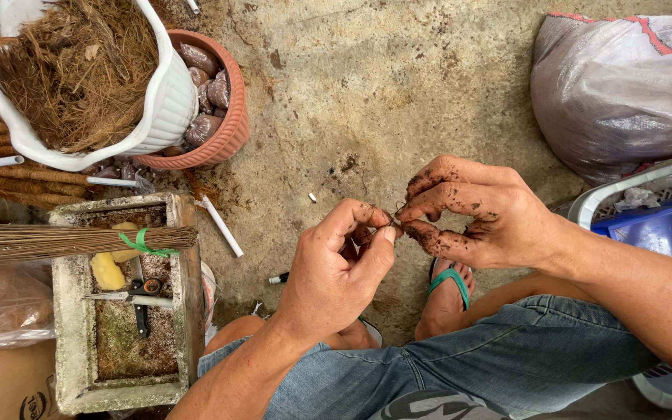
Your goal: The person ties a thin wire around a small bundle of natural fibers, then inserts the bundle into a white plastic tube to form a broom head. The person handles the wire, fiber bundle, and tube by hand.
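Seen from above, a seated person's soil-stained left hand [336, 268] and right hand [472, 214] meet over a concrete floor [367, 93]. The fingers of both hands are pinched shut on a tiny piece of wire [396, 220], held between the fingertips just above the knees. To the left stands a stone trough [188, 311] holding scissors [138, 294], with a bundle of sticks [71, 239] lying across it.

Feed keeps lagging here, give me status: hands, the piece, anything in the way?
Left hand and right hand both pinch a small thin wire piece. Held over bare concrete floor. Nothing between the hands.
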